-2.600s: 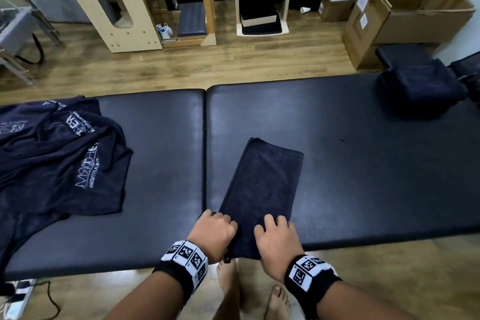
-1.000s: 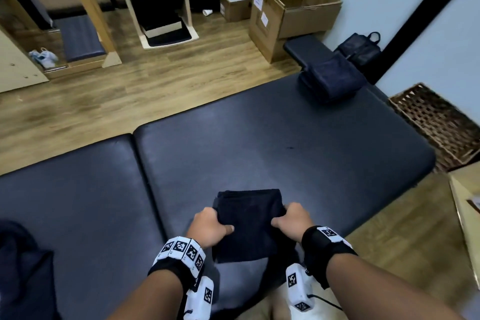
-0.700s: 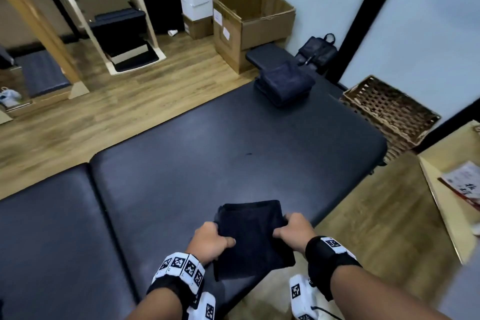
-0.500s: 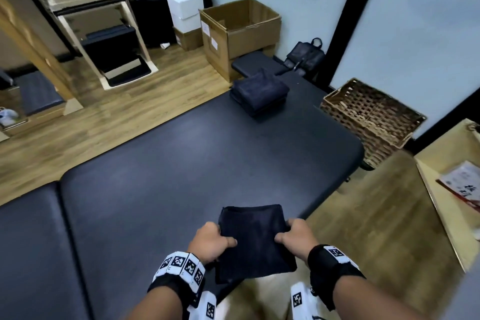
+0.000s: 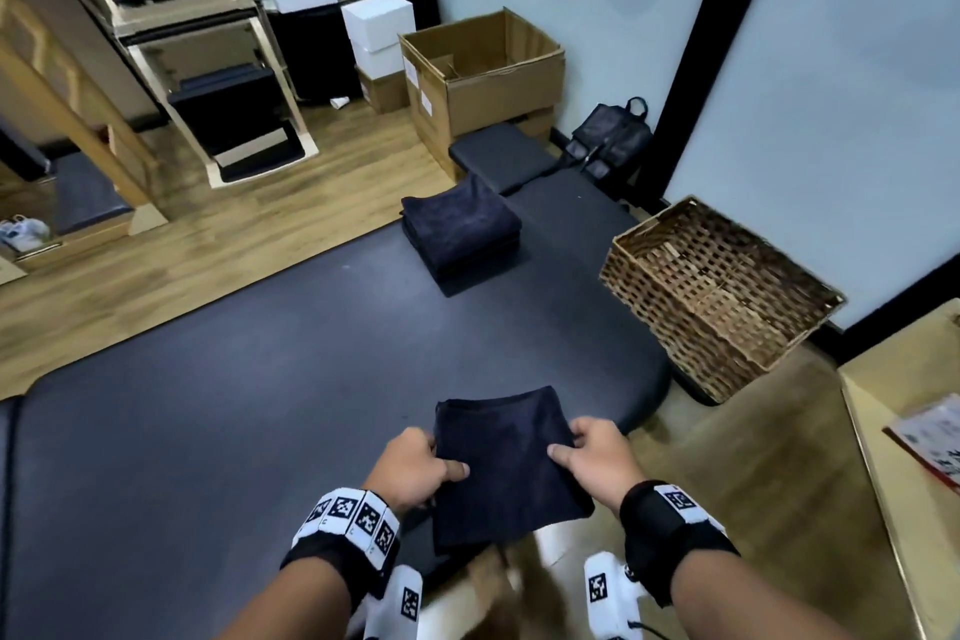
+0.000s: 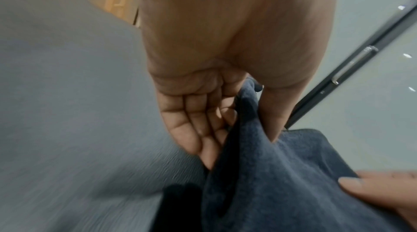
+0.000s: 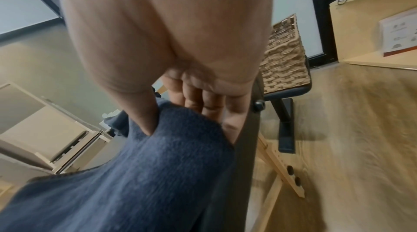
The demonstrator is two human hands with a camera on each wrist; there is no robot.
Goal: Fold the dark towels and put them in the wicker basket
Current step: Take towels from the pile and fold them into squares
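Observation:
A folded dark towel (image 5: 506, 463) hangs between my hands just above the near right end of the black padded table (image 5: 249, 379). My left hand (image 5: 415, 468) pinches its left edge, thumb on top and fingers (image 6: 198, 128) underneath the folded dark towel (image 6: 282, 173). My right hand (image 5: 592, 455) pinches the right edge the same way, thumb pressed into the cloth (image 7: 135, 173). The empty wicker basket (image 5: 722, 296) stands past the table's right end, tilted, and shows as a woven side (image 7: 284, 57) in the right wrist view. A stack of folded dark towels (image 5: 462, 229) lies on the table's far end.
An open cardboard box (image 5: 483, 78), white boxes (image 5: 379, 31) and a black bag (image 5: 613, 135) crowd the far corner. A light wooden shelf (image 5: 909, 457) with a leaflet stands at the right. Wooden floor lies between table, basket and shelf.
The towel went from a long strip on the table to a small square lifted in both hands. The view has swung right, bringing the basket and the folded stack closer.

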